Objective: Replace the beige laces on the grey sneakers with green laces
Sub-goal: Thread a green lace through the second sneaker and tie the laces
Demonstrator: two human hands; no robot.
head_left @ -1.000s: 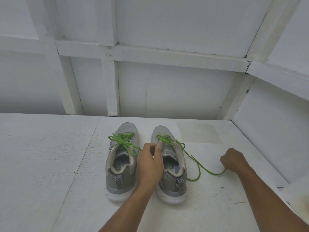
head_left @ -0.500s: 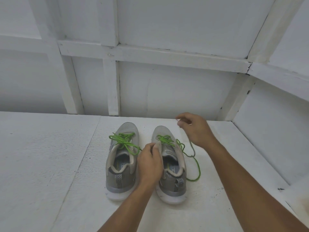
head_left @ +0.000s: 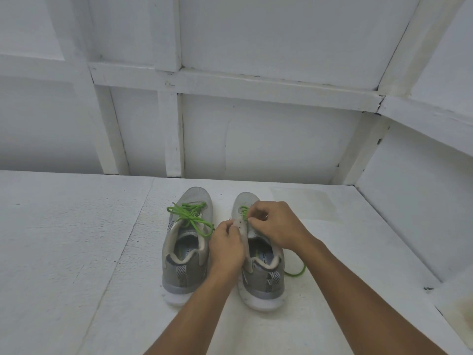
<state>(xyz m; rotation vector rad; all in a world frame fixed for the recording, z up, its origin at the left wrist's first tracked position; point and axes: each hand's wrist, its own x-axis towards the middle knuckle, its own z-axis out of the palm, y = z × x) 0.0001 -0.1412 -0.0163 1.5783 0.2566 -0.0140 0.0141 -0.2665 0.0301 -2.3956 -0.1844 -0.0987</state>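
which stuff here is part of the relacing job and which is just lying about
Job: left sneaker, its tied lace, right sneaker, its loose lace, left hand gripping that sneaker, right hand pinching the lace.
Just there: white surface, white wall.

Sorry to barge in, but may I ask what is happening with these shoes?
A person is lacing grey sneakers on a white surface. The left grey sneaker already carries a tied green lace. The left hand pinches the eyelet flap of the right grey sneaker while the right hand pinches its loose green lace at the eyelets; the slack trails beside the shoe.
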